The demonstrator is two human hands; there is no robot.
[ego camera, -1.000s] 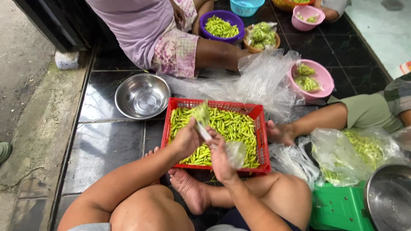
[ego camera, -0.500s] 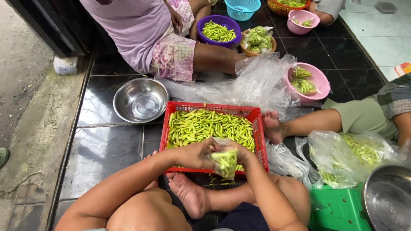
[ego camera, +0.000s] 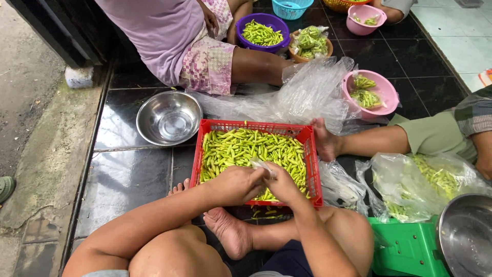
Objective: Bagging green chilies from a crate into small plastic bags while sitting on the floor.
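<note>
Both hands meet at the lower middle of the frame, left hand and right hand with grip pinched together on a small clear bag, over the near edge of the red basket of green chillies.

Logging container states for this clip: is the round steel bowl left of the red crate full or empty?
Empty. The round steel bowl shows only its bare shiny inside, while the red plastic crate beside it holds green chillies.

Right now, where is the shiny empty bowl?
In the head view, the empty steel bowl sits on the dark tiled floor, just off the red basket's far left corner.
</note>
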